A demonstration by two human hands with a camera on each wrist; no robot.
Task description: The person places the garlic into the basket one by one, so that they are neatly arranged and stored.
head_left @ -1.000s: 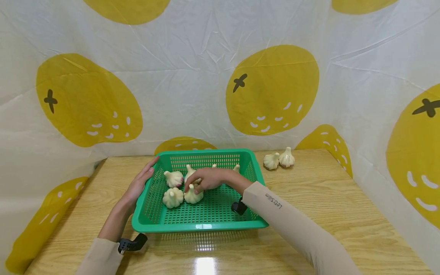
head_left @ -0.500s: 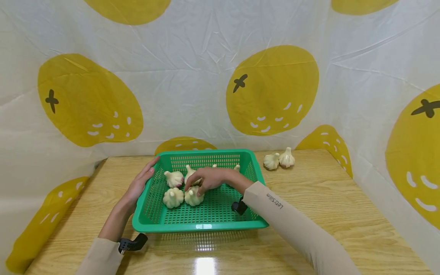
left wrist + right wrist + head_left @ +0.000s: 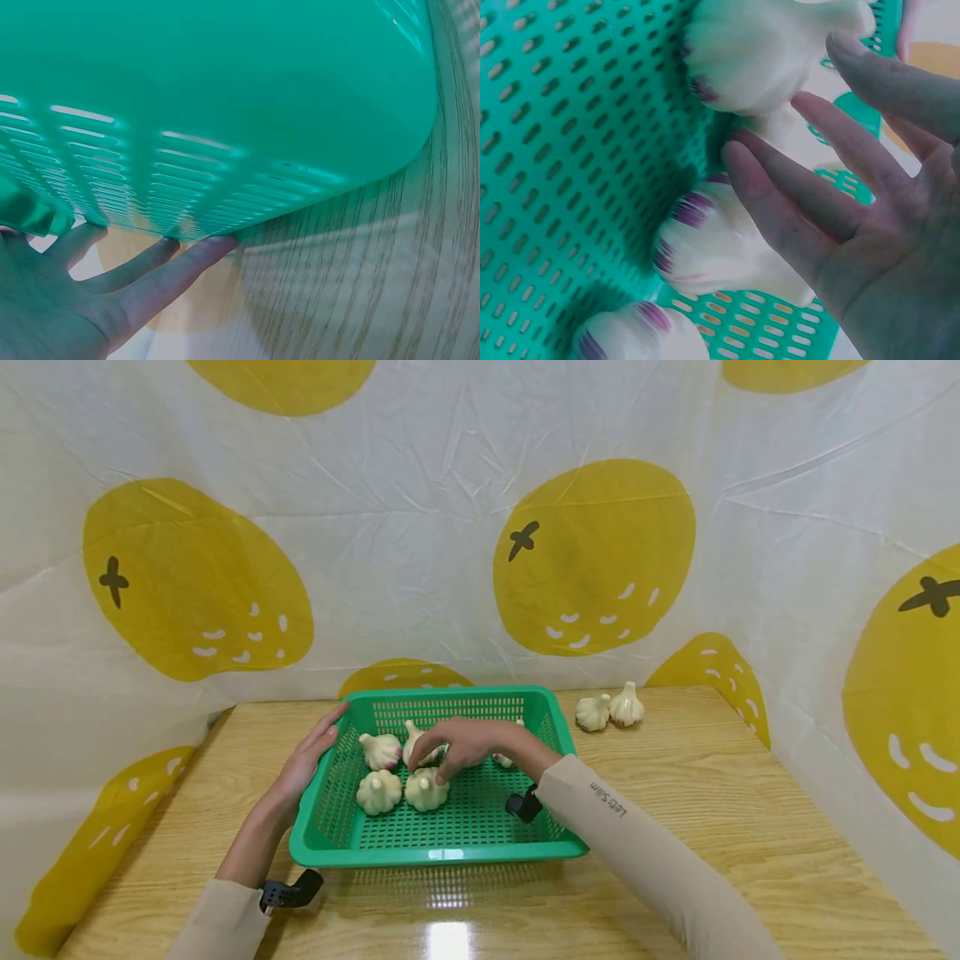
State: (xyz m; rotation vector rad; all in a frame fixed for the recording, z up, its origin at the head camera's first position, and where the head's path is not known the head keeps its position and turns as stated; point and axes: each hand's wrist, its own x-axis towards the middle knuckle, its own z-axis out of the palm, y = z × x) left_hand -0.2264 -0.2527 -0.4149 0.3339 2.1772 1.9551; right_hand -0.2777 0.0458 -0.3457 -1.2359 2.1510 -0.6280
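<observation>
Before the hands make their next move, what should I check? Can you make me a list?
1. Left hand against the basket: ok, its fingers touch the outer side.
2. Right hand inside the basket's rim: ok.
3. Grip closed on a garlic: not ok, the right hand's fingers are spread.
4. Right hand touching the front garlic: cannot tell, it's very close.
5. Both garlics on the table apart from the basket: ok.
6. Whole basket inside in sight: not ok, the right hand hides part.
</observation>
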